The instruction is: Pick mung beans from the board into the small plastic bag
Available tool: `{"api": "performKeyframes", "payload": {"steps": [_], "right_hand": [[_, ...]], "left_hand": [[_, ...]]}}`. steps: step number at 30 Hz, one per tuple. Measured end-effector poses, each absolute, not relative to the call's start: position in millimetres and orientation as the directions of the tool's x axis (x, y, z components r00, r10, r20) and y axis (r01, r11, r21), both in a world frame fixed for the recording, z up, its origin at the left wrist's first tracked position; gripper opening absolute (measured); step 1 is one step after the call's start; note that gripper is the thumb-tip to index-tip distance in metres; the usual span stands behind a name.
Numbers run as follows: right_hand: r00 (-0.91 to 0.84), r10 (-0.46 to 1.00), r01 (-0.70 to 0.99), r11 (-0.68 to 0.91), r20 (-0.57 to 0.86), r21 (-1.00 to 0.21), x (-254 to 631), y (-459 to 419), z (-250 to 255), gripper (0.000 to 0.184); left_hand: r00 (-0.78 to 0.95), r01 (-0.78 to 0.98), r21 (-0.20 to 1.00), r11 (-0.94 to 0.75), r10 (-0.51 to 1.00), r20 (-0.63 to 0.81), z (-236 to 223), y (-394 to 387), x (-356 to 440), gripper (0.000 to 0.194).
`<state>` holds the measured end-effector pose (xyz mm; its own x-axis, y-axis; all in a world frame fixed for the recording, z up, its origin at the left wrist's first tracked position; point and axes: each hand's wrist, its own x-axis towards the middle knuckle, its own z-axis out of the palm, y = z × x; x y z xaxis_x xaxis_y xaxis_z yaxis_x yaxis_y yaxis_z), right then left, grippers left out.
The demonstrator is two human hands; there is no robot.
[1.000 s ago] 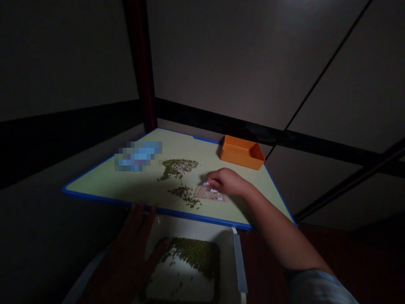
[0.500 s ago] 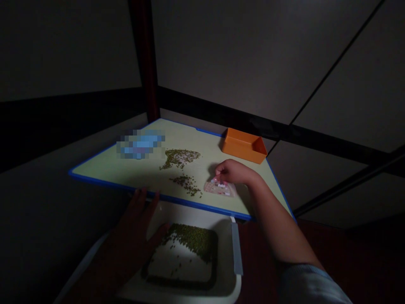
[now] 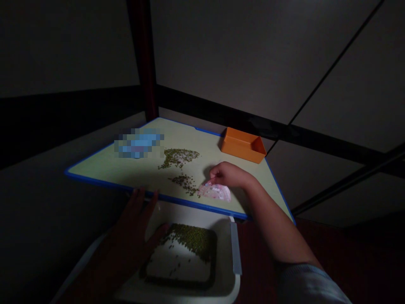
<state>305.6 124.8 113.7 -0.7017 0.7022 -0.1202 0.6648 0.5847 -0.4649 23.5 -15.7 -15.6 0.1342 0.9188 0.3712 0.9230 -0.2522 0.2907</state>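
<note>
- Right hand (image 3: 228, 174): positioned over the front right part of the pale yellow-green tabletop with blue edging (image 3: 110, 168). The grip is closed, thumb and fingers pinching the upper edge of a translucent pinkish half-round protractor (image 3: 218, 193).
- Protractor: located on the tabletop near its front edge, below the right hand, with its straight side facing the wearer. Its left end adjoins the nearer scatter of small green beans (image 3: 186, 184).
- Left hand (image 3: 134, 228): in deep shadow, fingers spread, fingertips at the blue front edging. The grip is released; no item is visible in it.
- White rectangular plastic tub (image 3: 234, 291): located below the front edge, beside the left hand. A heap of green beans (image 3: 194, 240) lies toward its far right corner, with loose beans across the floor.
- Farther patch of green beans (image 3: 177, 157): spread around the middle of the tabletop, beyond the nearer scatter.
- Open orange rectangular box (image 3: 241, 151): placed at the far right corner.
- Blue item, pixelated (image 3: 141, 144): located at the left; details obscured.
</note>
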Motion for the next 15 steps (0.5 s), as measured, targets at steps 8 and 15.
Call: {"api": "performKeyframes", "payload": {"steps": [8, 15], "right_hand": [[-0.755, 0.623, 0.616, 0.566, -0.204, -0.548, 298.9, 116.6, 111.3, 0.023], [-0.786, 0.588, 0.562, 0.554, -0.19, -0.614, 302.7, 118.4, 111.4, 0.024]], "left_hand": [[0.142, 0.922, 0.282, -0.264, 0.911, 0.388, -13.5, -17.0, 25.8, 0.079], [0.138, 0.92, 0.295, -0.259, 0.917, 0.374, -12.4, -17.7, 25.9, 0.079]]}}
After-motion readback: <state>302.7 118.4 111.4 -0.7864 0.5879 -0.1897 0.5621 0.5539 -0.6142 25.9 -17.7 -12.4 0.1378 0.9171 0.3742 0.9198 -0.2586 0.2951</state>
